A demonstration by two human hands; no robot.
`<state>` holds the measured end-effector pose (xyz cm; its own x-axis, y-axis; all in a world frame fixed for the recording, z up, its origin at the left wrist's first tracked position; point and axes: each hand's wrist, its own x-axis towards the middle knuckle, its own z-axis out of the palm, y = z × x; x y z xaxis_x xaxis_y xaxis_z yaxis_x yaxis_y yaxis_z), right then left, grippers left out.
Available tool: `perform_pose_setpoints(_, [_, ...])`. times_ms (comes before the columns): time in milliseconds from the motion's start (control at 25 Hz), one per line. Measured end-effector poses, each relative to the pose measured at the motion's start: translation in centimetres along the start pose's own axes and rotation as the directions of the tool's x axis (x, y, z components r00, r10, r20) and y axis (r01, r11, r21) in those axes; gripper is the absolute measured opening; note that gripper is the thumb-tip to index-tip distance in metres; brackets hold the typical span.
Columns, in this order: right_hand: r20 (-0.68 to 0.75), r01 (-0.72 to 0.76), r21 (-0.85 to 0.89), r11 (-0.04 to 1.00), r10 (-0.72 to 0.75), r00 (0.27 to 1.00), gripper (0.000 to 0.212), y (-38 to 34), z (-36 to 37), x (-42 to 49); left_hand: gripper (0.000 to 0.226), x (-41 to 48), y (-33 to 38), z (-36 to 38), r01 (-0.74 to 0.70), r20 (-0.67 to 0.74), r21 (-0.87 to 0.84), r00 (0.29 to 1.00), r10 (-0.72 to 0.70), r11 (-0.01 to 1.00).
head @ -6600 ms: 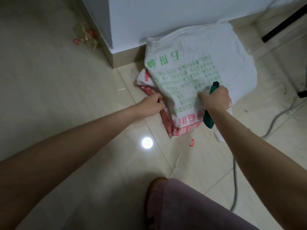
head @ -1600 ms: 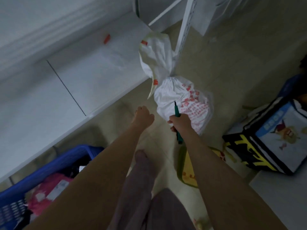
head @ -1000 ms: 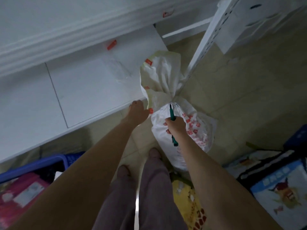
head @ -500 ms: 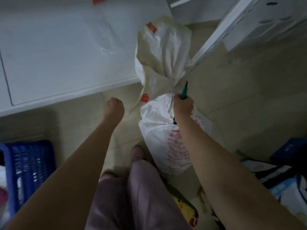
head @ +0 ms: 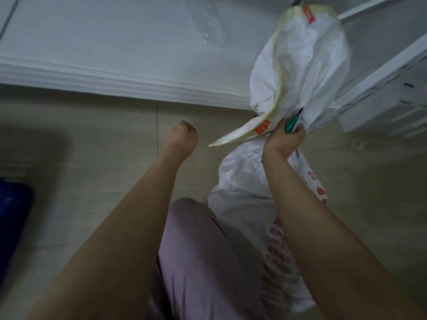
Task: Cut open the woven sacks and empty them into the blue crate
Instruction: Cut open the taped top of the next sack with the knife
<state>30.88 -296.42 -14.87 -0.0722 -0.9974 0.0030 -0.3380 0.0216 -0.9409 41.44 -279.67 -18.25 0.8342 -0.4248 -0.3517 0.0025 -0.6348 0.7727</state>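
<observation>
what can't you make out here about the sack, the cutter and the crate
Head view, the only one:
- blue crate: cut off by the left edge and blurred; its contents don't show.
- green tool: mostly buried in the right hand, which also grips the sack's neck; no blade can be told.
- sack: motion-blurred, its lower part behind the right forearm; red print unreadable, and any cut is not visible.
</observation>
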Motion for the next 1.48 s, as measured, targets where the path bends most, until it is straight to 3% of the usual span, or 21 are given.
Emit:
perform_pose_setpoints(80, [0.034,0.003,-0.092,0.996,0.000,0.999,0.067,0.7,-0.7,0.8,0.032,-0.7,-1.0,0.3,-0.001,-0.027,-0.033,1.000,0.000,0.999])
perform_pose_setpoints(280, [0.398,-0.117,-0.100,0.988,0.148,0.905,0.060,-1.0,-4.6,-0.1,0.031,-6.8,-0.7,-1.6,-0.017,-0.125,0.009,0.992,0.018,1.000])
perform_pose_setpoints(360, [0.519,-0.126,-0.152,0.980,0.187,0.834,0.071,-1.4,-6.3,-1.2,0.027,-9.2,1.4,-2.7,-0.059,-0.135,-0.069,0.990,0.049,0.996])
perform_pose_setpoints(480, [0.611,-0.116,-0.135,0.984,0.174,0.772,0.054,-1.5,-8.7,-2.5,0.017,-12.4,4.1,-3.7,-0.090,-0.112,-0.257,0.992,0.063,0.962])
perform_pose_setpoints(560, [0.606,-0.103,-0.083,0.991,0.133,0.785,0.042,-1.4,-10.5,-3.3,0.019,-15.9,5.6,-3.9,-0.049,-0.096,-0.511,0.995,-0.001,0.858])
perform_pose_setpoints(640, [0.612,-0.144,-0.043,0.989,0.139,0.779,0.049,-1.2,-11.8,-4.4,0.028,-18.8,6.3,-4.1,-0.005,-0.067,-0.754,0.995,-0.069,0.657])
perform_pose_setpoints(680, [0.616,-0.180,-0.027,0.983,0.158,0.772,0.054,-1.2,-12.2,-5.0,0.029,-20.1,6.5,-4.3,-0.005,-0.057,-0.810,0.996,-0.070,0.586])
perform_pose_setpoints(760, [0.618,-0.231,0.016,0.973,0.172,0.767,0.062,-1.8,-13.1,-6.1,0.027,-22.6,6.7,-4.8,-0.012,-0.036,-0.835,0.999,-0.033,0.551])
perform_pose_setpoints(920, [0.599,-0.237,0.199,0.951,0.073,0.797,0.068,-6.8,-13.5,-7.5,0.026,-24.3,7.2,-6.3,0.015,-0.001,-0.805,1.000,-0.026,0.593])
perform_pose_setpoints(1240, [0.606,-0.095,0.335,0.937,-0.138,0.784,0.041,-17.8,-11.4,-10.5,0.028,-23.8,8.3,-8.2,0.083,0.139,-0.638,0.990,0.008,0.766])
perform_pose_setpoints(1480, [0.648,-0.055,0.410,0.910,-0.248,0.720,0.032,-22.7,-9.4,-14.9,0.035,-22.2,8.5,-11.4,-0.055,0.016,-0.651,0.996,0.086,0.757])
